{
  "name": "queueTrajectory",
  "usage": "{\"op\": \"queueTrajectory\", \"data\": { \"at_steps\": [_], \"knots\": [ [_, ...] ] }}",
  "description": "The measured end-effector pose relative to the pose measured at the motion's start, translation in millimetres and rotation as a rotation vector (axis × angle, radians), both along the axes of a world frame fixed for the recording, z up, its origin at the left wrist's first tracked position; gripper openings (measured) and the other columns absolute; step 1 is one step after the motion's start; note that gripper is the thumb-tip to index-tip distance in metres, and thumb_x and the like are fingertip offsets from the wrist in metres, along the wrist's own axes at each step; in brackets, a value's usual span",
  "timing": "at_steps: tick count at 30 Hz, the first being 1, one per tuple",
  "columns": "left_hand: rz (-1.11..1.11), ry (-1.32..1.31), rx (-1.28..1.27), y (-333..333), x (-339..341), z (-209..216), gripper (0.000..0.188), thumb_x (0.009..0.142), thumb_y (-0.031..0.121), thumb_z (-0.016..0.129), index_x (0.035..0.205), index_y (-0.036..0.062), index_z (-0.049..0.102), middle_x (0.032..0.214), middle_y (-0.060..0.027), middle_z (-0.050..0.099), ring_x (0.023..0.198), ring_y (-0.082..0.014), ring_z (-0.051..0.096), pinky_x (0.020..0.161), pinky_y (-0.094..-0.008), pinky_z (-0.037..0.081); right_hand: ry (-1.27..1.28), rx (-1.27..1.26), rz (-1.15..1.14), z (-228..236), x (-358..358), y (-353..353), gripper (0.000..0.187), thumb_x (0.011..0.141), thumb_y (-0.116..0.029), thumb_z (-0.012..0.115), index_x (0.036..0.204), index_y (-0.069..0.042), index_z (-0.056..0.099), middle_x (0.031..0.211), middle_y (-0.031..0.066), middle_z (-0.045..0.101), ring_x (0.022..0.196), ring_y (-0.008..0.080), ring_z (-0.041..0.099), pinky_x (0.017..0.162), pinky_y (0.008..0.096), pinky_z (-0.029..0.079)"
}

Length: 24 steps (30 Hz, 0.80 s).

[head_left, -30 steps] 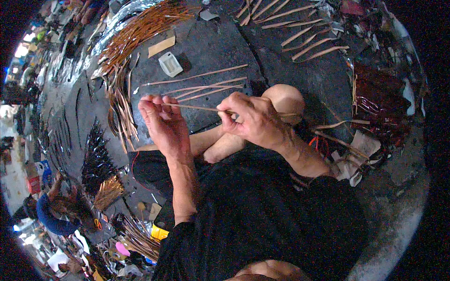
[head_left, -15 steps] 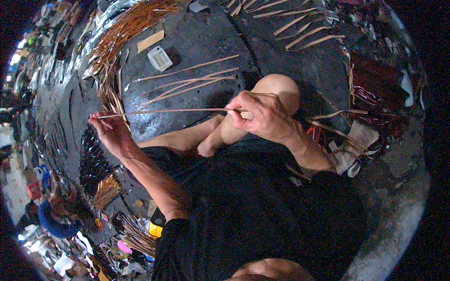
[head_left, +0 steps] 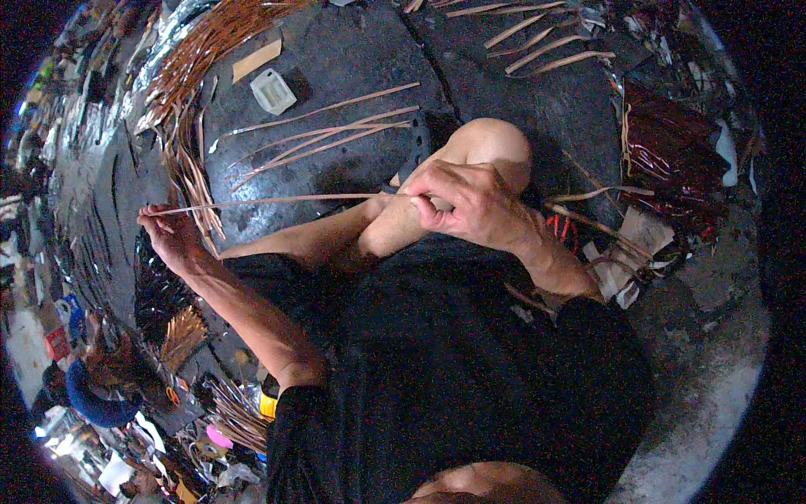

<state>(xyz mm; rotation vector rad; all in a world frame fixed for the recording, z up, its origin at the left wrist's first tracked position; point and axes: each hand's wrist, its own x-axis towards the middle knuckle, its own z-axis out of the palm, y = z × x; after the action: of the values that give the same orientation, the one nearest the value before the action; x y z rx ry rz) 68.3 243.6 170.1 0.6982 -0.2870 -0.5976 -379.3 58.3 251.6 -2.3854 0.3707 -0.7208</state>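
Observation:
A thin, pale brown flat strip (head_left: 285, 201) stretches taut and nearly level between my two hands, above my crossed legs. My left hand (head_left: 175, 237) pinches its left end between thumb and fingers. Over my bent knee, my right hand (head_left: 466, 206) grips the other end, with the fingers curled in and the thumb pressed on it. Just beyond, several similar strips (head_left: 323, 134) lie side by side on a dark, rounded, shiny surface (head_left: 290, 185); some of them cross.
A white plastic block (head_left: 273, 92) and a tan flat piece (head_left: 257, 60) lie farther off. Bundled brown strands (head_left: 201, 50) curve at the far left. More strips (head_left: 546, 50) are at the far right, near dark red glossy sheets (head_left: 663, 160). A person (head_left: 101, 382) is at the lower left.
My left hand has moved outward to the left, so more of the strip spans between my hands. My right hand stays near my knee. The whole view has shifted slightly.

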Motion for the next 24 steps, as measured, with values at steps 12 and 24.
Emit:
{"op": "queueTrajectory", "data": {
  "at_steps": [12,24],
  "knots": [
    [-0.013,0.227,-0.176,11.3,-4.4,16.7,0.018,0.088,0.022,0.062,0.089,0.0042,0.060,0.087,-0.0060,0.065,0.082,-0.0183,0.063,0.073,-0.0301,0.055,0.058,0.087,-0.113,8.6,-13.6,-6.9,0.013,0.076,-0.009,0.069,0.086,-0.006,0.061,0.080,0.0086,0.066,0.071,0.0229,0.066,0.062,0.0317,0.053],
    [-0.132,-0.125,0.197,-10.2,28.2,-61.5,0.039,0.093,0.025,0.058,0.120,-0.0020,0.050,0.095,-0.0048,0.063,0.077,-0.0118,0.059,0.067,-0.0219,0.048,-0.015,0.145,-0.260,-24.0,-27.9,-96.0,0.019,0.085,-0.014,0.065,0.101,-0.002,0.066,0.089,0.0098,0.069,0.079,0.0177,0.067,0.071,0.0304,0.051]
  ]
}}
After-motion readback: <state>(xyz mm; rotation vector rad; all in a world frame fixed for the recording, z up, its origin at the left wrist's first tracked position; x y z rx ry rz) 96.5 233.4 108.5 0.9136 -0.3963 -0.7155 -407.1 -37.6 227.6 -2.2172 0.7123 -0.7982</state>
